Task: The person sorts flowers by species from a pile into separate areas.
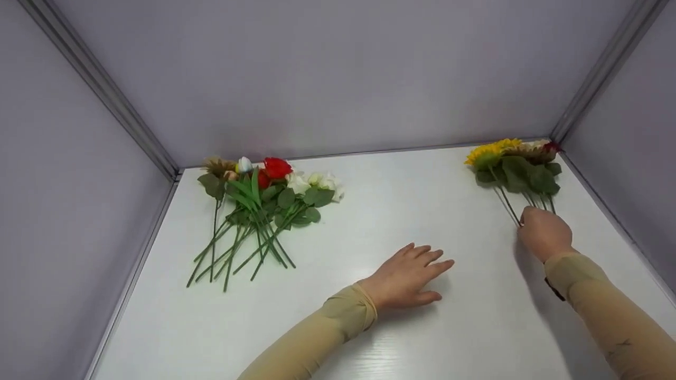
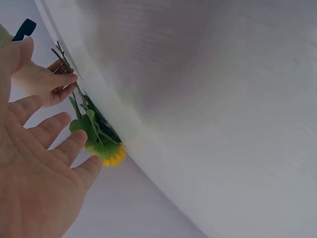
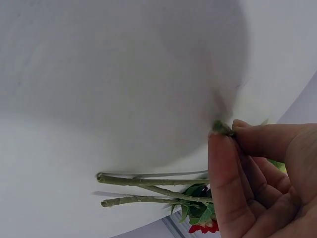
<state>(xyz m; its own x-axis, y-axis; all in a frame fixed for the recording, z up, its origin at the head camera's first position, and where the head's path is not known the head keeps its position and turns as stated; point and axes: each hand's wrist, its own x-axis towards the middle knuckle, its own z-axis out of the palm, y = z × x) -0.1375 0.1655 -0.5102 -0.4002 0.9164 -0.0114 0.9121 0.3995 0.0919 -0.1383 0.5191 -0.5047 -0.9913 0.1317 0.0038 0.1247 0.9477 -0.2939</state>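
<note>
The left hand (image 1: 405,277) hovers palm-down, 5 digits splayed; the right hand (image 1: 545,234) pinches a sunflower stem (image 1: 506,199).

flower pile (image 1: 272,192) on the left of the counter (image 1: 380,211), before the rear wall (image 1: 343,79). second flower bunch (image 1: 517,171) in the far right corner, right hand (image 1: 546,232) at its near end; left hand (image 1: 406,277) between, nearer the front.

A white surface (image 1: 380,200) stands boxed in by pale grey panels: a back wall (image 1: 343,79), a left wall (image 1: 58,184) and a right wall (image 1: 628,132). A metal left post (image 1: 100,87) and right post (image 1: 607,68) line the two back corners.
</note>
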